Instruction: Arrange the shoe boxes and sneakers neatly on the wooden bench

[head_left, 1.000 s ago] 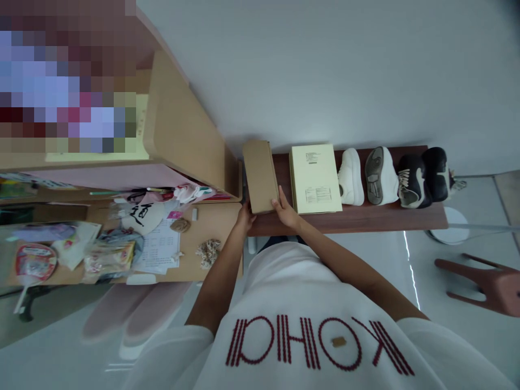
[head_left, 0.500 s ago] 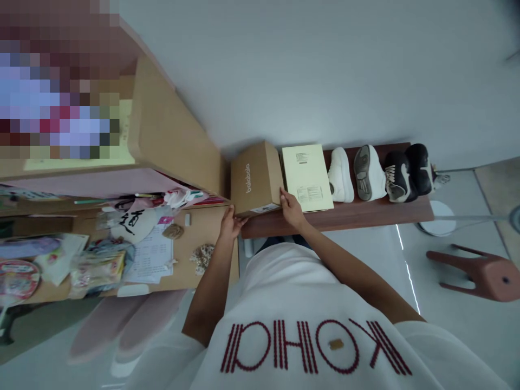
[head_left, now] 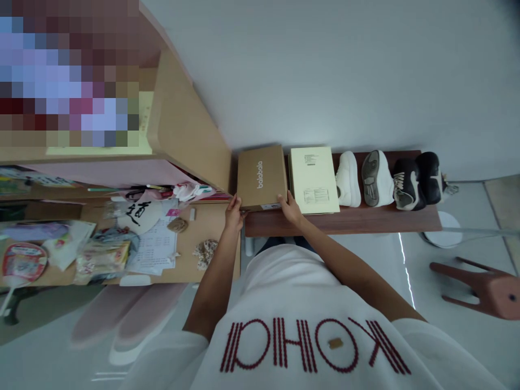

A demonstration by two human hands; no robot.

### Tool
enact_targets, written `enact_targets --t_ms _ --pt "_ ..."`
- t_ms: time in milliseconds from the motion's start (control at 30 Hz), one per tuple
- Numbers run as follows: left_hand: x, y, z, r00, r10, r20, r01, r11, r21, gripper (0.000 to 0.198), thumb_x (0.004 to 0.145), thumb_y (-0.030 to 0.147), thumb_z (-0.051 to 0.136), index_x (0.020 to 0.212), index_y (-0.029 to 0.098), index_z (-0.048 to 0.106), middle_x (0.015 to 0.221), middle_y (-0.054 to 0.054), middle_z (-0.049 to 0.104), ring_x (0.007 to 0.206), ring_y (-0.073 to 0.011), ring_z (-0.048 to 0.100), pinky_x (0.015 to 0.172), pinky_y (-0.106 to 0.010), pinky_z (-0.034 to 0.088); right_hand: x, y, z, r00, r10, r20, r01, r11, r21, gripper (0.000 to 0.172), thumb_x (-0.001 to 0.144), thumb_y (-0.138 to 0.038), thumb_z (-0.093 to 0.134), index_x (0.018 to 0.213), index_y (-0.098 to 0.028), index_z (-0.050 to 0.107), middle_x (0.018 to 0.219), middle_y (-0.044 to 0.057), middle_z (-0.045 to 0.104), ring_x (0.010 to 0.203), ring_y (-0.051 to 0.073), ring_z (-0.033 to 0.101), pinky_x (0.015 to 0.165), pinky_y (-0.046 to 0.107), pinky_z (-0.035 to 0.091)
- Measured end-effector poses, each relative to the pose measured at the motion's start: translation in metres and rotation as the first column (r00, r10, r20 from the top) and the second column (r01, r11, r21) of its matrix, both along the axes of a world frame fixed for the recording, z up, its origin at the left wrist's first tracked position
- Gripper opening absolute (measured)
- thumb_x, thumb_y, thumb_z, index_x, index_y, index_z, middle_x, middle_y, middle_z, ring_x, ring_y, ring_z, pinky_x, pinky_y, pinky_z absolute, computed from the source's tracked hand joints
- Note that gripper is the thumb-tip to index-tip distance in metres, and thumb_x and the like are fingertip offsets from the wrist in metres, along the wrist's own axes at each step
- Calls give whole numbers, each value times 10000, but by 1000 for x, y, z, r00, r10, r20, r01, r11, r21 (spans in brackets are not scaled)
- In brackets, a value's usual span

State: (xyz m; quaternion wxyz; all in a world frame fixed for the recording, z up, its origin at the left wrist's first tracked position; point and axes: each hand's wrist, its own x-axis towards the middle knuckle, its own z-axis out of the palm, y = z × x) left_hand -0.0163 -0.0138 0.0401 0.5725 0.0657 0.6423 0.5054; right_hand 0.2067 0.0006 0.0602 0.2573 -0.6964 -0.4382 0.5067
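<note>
**Item 1, nearest:** your white T-shirt [head_left: 312, 346], red lettering across the chest, at the 6 o'clock edge of your view.

**Item 2:** your left hand [head_left: 234, 214], at 11 o'clock from your chest. Fingers curl around the near left corner of the box, gripping it.

**Item 3:** your right hand [head_left: 289, 208], at 12 o'clock from your chest. Fingers press against the box's near right corner, thumb side up, with the box held between both hands.

**Item 4:** kraft cardboard box [head_left: 262, 176], printed "balabala" in white, lying flat at the left end of a dark wooden tabletop [head_left: 365, 223], squarely between your hands and just beside the next box.

**Item 5:** pale yellow box [head_left: 313, 180] with printed labels, flat on the same tabletop, at 1 o'clock.

**Item 6:** row of sneakers at 2 o'clock: a white sneaker [head_left: 348, 179], a white sneaker [head_left: 377, 179] showing its grey sole, then a black-and-white pair [head_left: 412, 181].

**Item 7:** pale wooden tabletop [head_left: 211, 219] at 10 o'clock, carrying printed papers [head_left: 152, 249], a white cloth with black brushstrokes [head_left: 140, 216], a floral scrap [head_left: 205, 254], a snack packet [head_left: 101, 260] and a round hand fan [head_left: 18, 265].

**Item 8:** pink stool [head_left: 489, 290], on its side at 3 o'clock.

**Item 9, farthest:** wooden shelf panel [head_left: 187, 130] at 11 o'clock, beside a pixelated patch.
</note>
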Motion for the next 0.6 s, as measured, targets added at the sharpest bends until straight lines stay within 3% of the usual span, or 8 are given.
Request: enact_targets --t_ms 200,433,600 --pt "2 5 -8 998 -37 -48 38 999 17 539 892 406 790 1412 363 655 1371 -43 722 1152 -200 716 844 -284 606 -4 1 -21 1000 -6 -9 5 998 -59 917 952 -739 457 1637 -136 362 1622 155 496 1552 305 410 1307 478 270" --pt "11 12 -17 998 1 -55 1 999 38 571 926 331 738 1480 350 599 1456 -23 678 1365 -199 607 957 -281 569 -5 6 -28 1000 -20 4 20 996 -83 702 999 -582 456 1551 -148 484 1500 166 628 1468 304 531 1236 508 393" --pt "16 10 -20 999 -6 -50 9 999 45 548 940 288 701 1477 320 599 1489 -31 654 1416 -196 565 975 -284 557 -4 7 -33 999 4 32 -2 997 -71 706 985 -620 469 1503 -143 519 1432 192 674 1442 329 558 1243 547 372"
